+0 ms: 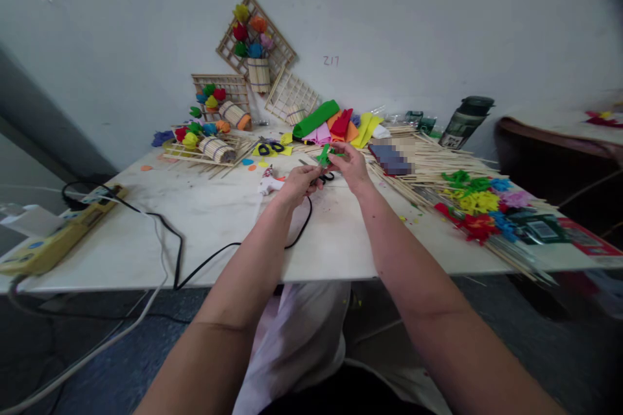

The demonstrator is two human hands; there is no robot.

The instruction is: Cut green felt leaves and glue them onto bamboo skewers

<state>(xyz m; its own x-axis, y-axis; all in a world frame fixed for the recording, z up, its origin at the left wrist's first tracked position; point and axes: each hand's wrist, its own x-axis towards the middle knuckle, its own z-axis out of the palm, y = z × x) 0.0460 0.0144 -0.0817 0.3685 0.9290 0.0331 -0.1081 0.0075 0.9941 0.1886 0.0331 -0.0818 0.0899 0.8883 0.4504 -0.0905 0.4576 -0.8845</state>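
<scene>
Above the middle of the table, a small green felt piece (pixel 323 156) with cut, petal-like ends is held between both hands. My right hand (pixel 351 167) pinches its upper right side. Just below, the closed fingertips of my left hand (pixel 302 184) meet its lower edge; whether they also grip a stem is hidden. Under my hands lies a pair of black-handled scissors (pixel 328 177), partly covered. A white glue gun (pixel 270 183) rests left of my left hand, its black cord (pixel 213 264) running beneath my left forearm.
Lattice panels with felt tulips (pixel 256 32) lean on the wall. Behind my hands are felt sheets (pixel 316 119) and other scissors (pixel 270 149). Wooden sticks (pixel 433 162), a phone-like dark object (pixel 390 159), felt flowers (pixel 479 201) and a bottle (pixel 466 122) lie right; a power strip (pixel 63 230) left.
</scene>
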